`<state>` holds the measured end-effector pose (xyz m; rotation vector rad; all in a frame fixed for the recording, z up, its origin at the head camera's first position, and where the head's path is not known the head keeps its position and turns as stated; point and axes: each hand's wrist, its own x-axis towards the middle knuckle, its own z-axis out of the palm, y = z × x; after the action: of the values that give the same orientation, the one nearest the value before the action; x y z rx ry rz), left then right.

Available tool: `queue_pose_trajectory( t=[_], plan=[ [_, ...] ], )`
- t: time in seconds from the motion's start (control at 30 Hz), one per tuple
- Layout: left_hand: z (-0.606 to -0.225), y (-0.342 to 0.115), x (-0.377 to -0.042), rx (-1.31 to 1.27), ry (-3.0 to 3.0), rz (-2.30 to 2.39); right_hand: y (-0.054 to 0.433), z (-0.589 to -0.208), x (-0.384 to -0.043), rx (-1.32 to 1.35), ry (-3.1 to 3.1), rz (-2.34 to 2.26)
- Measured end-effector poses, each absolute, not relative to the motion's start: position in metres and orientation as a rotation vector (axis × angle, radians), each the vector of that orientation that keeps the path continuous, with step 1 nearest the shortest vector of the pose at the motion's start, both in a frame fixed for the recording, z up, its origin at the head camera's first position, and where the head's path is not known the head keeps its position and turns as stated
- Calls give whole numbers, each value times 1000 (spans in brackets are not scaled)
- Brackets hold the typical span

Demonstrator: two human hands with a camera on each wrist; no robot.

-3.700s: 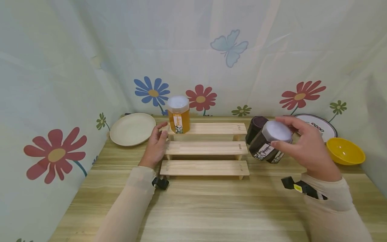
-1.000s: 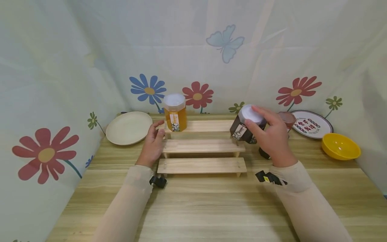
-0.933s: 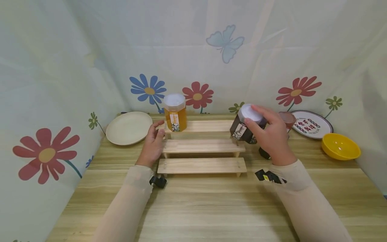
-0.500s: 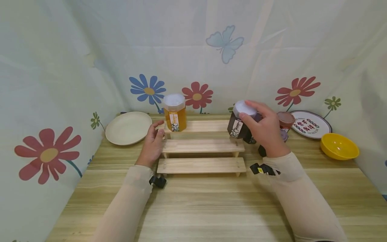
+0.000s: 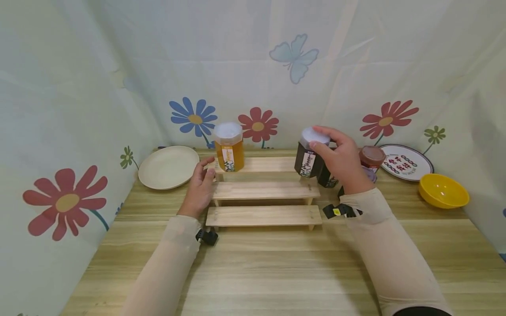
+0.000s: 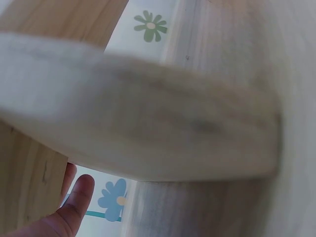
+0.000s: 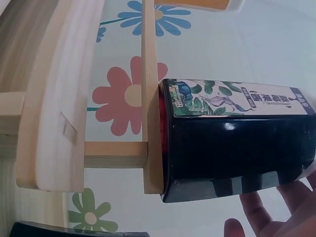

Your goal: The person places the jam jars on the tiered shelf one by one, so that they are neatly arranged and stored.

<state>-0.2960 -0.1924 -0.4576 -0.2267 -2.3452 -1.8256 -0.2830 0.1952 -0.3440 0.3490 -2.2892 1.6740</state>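
Right fingers (image 5: 326,152) pinched the lid (image 5: 310,134) of the dark jar (image 5: 305,163), upright beneath them; left fingers (image 5: 208,176), farther off, stood apart.

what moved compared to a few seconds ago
The right hand carried the dark jar leftward from beside the rack to the right end of the top shelf; tilted before, it is now upright and still held. The left hand stayed at the shelf's left end; the amber jar and yellow bowl stayed put.
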Motion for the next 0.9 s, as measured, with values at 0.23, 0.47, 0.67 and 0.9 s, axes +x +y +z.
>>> queue_pose_trajectory(
  t=[0.23, 0.47, 0.67, 0.9],
  plan=[
    [-459, -193, -296, -224, -2349, -1828, 195, -341, -288, 371, -2275, 1808],
    [-458, -192, -295, -229, -2351, -1815, 195, -341, -296, 413, -2238, 1918],
    [-457, -192, -295, -224, -2355, -1810, 193, -340, -300, 437, -2247, 1956],
    [-456, -192, -294, -219, -2365, -1814, 190, -339, -306, 456, -2237, 2011]
  ],
)
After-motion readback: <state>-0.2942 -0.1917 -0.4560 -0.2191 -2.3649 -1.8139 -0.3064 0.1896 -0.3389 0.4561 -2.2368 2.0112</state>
